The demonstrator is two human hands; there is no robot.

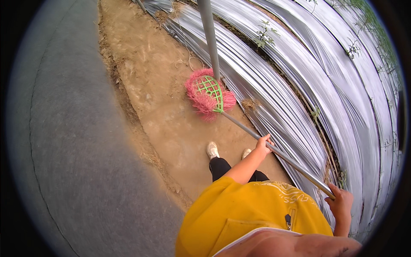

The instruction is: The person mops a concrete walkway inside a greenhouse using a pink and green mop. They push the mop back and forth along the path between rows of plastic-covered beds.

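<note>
The left hand [263, 144] clenches the metal handle [274, 150] at mid-length and the right hand [340, 201] grips its upper end, spaced for leverage, angling the pink-bristled broom head [208, 93] down onto the dirt path [158, 90] beside a steel post [209, 34].

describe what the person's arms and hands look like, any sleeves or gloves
Both forearms are bare, with no sleeves reaching them, and the left hand and right hand wear no gloves. No watch or rings show. The yellow top covers only the body.

left hand [263, 145] extended forward, fingers curled closed; right hand [341, 201] near body, fingers clenched.
</note>
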